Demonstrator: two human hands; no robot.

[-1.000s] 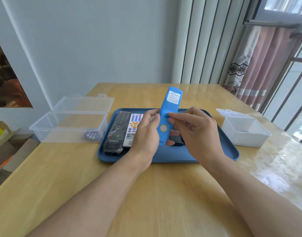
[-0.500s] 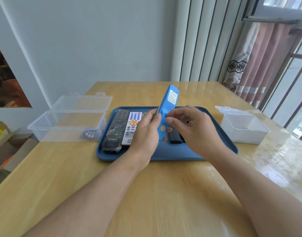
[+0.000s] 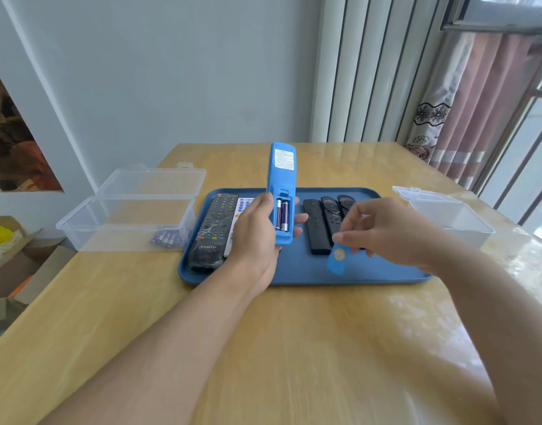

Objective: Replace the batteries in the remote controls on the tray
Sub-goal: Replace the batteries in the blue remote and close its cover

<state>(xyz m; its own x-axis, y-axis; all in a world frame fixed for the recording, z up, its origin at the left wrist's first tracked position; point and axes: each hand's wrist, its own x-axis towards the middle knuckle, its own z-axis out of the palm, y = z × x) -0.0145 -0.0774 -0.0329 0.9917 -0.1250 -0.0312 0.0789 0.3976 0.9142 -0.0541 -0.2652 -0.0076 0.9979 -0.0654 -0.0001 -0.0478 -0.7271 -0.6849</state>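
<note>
My left hand (image 3: 257, 237) grips a blue remote (image 3: 281, 176) upright over the blue tray (image 3: 303, 271), its back toward me. The battery bay is open and two batteries (image 3: 281, 215) sit inside it. To the right, my right hand (image 3: 386, 231) pinches the blue battery cover (image 3: 337, 259) low over the tray. On the tray lie a large black remote (image 3: 213, 233), a white remote (image 3: 242, 210) partly hidden by my left hand, and three slim black remotes (image 3: 318, 225).
A clear open box (image 3: 125, 222) with several batteries (image 3: 166, 239) in its near right corner stands left of the tray. A white open box (image 3: 450, 219) stands to the right. Cardboard boxes sit on the floor at the left.
The battery cover has come off the blue remote. My right hand carried it down and to the right, exposing the two batteries. The remote now stands more upright.
</note>
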